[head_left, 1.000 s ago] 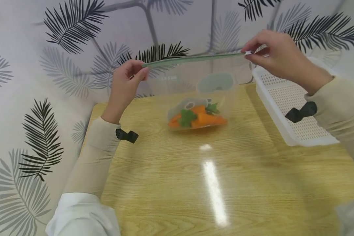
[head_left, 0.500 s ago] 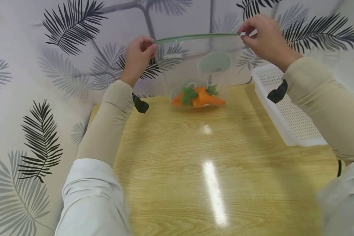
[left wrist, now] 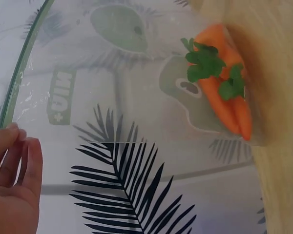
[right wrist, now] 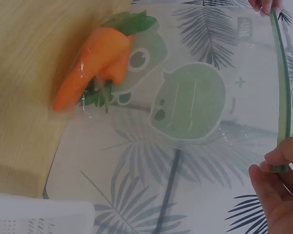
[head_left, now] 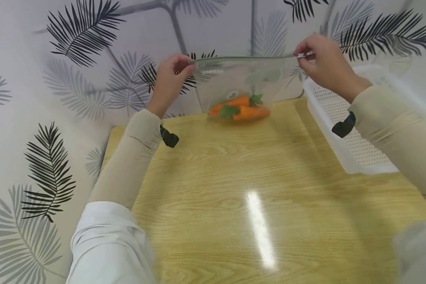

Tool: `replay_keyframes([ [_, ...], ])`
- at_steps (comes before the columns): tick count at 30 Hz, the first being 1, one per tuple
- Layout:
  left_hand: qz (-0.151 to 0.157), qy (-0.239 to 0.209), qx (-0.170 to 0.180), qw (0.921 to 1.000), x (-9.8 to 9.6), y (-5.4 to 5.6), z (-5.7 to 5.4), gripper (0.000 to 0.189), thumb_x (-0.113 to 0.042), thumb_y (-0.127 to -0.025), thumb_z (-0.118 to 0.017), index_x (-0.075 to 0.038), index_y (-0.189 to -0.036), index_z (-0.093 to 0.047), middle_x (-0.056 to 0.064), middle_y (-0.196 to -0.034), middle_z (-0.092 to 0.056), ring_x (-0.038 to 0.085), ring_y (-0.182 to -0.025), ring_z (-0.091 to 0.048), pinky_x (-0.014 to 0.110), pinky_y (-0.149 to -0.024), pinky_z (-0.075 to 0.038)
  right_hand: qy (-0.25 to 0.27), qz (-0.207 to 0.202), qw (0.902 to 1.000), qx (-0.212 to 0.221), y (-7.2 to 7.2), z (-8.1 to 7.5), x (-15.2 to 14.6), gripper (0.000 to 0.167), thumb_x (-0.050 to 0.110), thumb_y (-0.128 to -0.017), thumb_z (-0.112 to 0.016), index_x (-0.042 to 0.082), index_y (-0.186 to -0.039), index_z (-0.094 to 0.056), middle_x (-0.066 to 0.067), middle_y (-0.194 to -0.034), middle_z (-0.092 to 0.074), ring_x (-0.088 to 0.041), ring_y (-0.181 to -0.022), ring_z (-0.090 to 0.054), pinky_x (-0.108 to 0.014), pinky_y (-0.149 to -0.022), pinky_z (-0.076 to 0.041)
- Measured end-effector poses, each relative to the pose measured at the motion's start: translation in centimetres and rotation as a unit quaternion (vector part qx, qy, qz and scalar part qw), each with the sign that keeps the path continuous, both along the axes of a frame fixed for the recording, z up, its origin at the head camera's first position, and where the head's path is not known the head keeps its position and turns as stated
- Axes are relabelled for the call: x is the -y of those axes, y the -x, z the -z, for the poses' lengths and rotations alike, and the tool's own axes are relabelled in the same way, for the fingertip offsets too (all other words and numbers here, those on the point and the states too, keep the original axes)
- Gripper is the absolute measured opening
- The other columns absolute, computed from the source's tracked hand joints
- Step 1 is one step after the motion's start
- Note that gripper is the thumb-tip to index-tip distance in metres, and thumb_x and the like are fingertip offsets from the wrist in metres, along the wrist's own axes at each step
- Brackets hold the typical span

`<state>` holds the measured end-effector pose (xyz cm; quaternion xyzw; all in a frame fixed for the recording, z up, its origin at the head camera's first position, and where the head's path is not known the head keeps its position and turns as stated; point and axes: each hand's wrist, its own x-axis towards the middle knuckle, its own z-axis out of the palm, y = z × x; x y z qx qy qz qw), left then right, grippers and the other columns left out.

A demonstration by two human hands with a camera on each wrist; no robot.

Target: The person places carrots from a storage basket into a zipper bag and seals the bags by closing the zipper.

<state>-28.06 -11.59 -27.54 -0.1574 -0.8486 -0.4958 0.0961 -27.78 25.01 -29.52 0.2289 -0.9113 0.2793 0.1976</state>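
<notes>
A clear zip bag (head_left: 227, 85) with a green top strip hangs stretched between both hands in the head view. My left hand (head_left: 170, 81) pinches the strip's left end with thumb and fingertips. At the other end, my right hand (head_left: 326, 65) pinches the corner, where a small white slider (head_left: 301, 55) shows. Several orange carrots (head_left: 250, 113) with green leaves lie at the bag's bottom, low over the table's far edge. In the left wrist view, pale green animal prints (left wrist: 119, 29) show on the bag. The right wrist view shows the strip (right wrist: 283, 97) running straight between the hands.
A white perforated basket (head_left: 355, 130) stands on the right of the wooden table (head_left: 206, 197), partly behind my right forearm. A wall covering with leaf patterns (head_left: 49, 169) rises behind the table and along its left side.
Over the second, the left hand has moved up and right, carrying the bag's bottom farther back. Both hands rose, then came down somewhat in the last half second, still pinching the bag.
</notes>
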Motion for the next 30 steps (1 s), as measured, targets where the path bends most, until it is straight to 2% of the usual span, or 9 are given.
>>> replay_keyframes([
  [2, 0.014, 0.015, 0.0, 0.9998, 0.5, -1.1, 0.6, 0.017, -0.015, -0.092, -0.06, -0.003, -0.103, -0.062, 0.007, -0.092, -0.061, 0.013, -0.083, -0.054, 0.022, -0.072, -0.045, 0.001, -0.016, 0.9999, 0.007, -1.0, 0.5, -0.1, 0.017, 0.002, -0.092, -0.048, -0.005, -0.105, -0.057, -0.013, -0.104, -0.056, -0.025, -0.098, -0.056, -0.022, -0.085, -0.049],
  [6, 0.049, 0.03, -0.012, 0.9983, 1.9, -2.4, 2.4, 0.018, -0.016, -0.091, -0.062, -0.003, -0.104, -0.061, 0.006, -0.093, -0.063, 0.012, -0.084, -0.058, 0.024, -0.077, -0.049, 0.0, -0.041, 0.9991, 0.006, -2.9, 0.9, 0.0, 0.014, -0.003, -0.088, -0.051, -0.005, -0.101, -0.057, -0.011, -0.099, -0.056, -0.022, -0.093, -0.056, -0.011, -0.08, -0.046],
  [8, 0.071, 0.04, -0.02, 0.9965, 2.5, -3.1, 3.3, 0.018, -0.016, -0.09, -0.062, -0.004, -0.104, -0.061, 0.005, -0.094, -0.064, 0.012, -0.085, -0.059, 0.025, -0.077, -0.051, -0.01, -0.056, 0.9984, 0.005, -4.0, 0.9, 0.1, 0.015, -0.006, -0.086, -0.052, -0.004, -0.1, -0.058, -0.011, -0.098, -0.057, -0.021, -0.091, -0.056, -0.013, -0.078, -0.047],
  [10, 0.1, 0.056, -0.031, 0.993, 3.1, -4.0, 3.9, 0.017, -0.016, -0.09, -0.062, -0.005, -0.103, -0.061, 0.004, -0.094, -0.065, 0.013, -0.085, -0.06, 0.026, -0.076, -0.052, -0.027, -0.077, 0.9966, 0.012, -5.1, 0.9, 0.2, 0.018, -0.008, -0.084, -0.054, -0.003, -0.101, -0.058, -0.011, -0.098, -0.057, -0.022, -0.089, -0.056, -0.021, -0.078, -0.05],
  [14, 0.156, 0.118, -0.044, 0.9797, 3.8, -6.2, 5.2, 0.017, -0.01, -0.091, -0.06, -0.006, -0.107, -0.064, 0.003, -0.096, -0.065, 0.013, -0.084, -0.06, 0.027, -0.073, -0.053, -0.085, -0.117, 0.9891, 0.026, -7.1, 1.7, 0.7, 0.021, -0.007, -0.082, -0.06, 0.002, -0.101, -0.061, -0.008, -0.094, -0.057, -0.023, -0.086, -0.058, -0.037, -0.071, -0.052],
  [18, 0.202, 0.175, -0.042, 0.9628, 3.8, -8.0, 6.7, 0.021, -0.007, -0.092, -0.058, -0.008, -0.112, -0.064, 0.002, -0.102, -0.063, 0.012, -0.086, -0.059, 0.026, -0.075, -0.052, -0.124, -0.139, 0.9805, 0.062, -8.7, 3.2, 1.3, 0.022, -0.004, -0.08, -0.064, 0.005, -0.1, -0.064, -0.004, -0.09, -0.056, -0.02, -0.083, -0.059, -0.036, -0.067, -0.052],
  [23, 0.236, 0.193, -0.02, 0.9522, 3.1, -9.5, 9.9, 0.022, -0.005, -0.091, -0.058, -0.01, -0.112, -0.064, -0.001, -0.106, -0.062, 0.011, -0.09, -0.058, 0.025, -0.077, -0.051, -0.146, -0.156, 0.9708, 0.109, -10.3, 6.0, 2.2, 0.024, -0.002, -0.081, -0.066, 0.004, -0.104, -0.065, -0.005, -0.093, -0.058, -0.018, -0.082, -0.058, -0.034, -0.068, -0.051],
  [27, 0.241, 0.184, -0.001, 0.9528, 2.1, -10.3, 13.0, 0.021, -0.003, -0.089, -0.061, -0.011, -0.108, -0.066, -0.002, -0.105, -0.061, 0.011, -0.094, -0.056, 0.028, -0.081, -0.05, -0.158, -0.159, 0.9666, 0.125, -11.7, 8.6, 2.6, 0.026, 0.002, -0.081, -0.068, 0.001, -0.107, -0.065, -0.01, -0.099, -0.062, -0.023, -0.087, -0.06, -0.037, -0.071, -0.052],
  [30, 0.24, 0.178, 0.028, 0.9539, 1.4, -11.0, 15.1, 0.02, -0.002, -0.088, -0.061, -0.01, -0.105, -0.067, -0.001, -0.106, -0.061, 0.014, -0.096, -0.055, 0.032, -0.084, -0.05, -0.154, -0.151, 0.963, 0.161, -12.7, 10.5, 2.9, 0.028, 0.004, -0.082, -0.068, -0.001, -0.109, -0.064, -0.015, -0.105, -0.062, -0.03, -0.095, -0.059, -0.041, -0.078, -0.052],
])
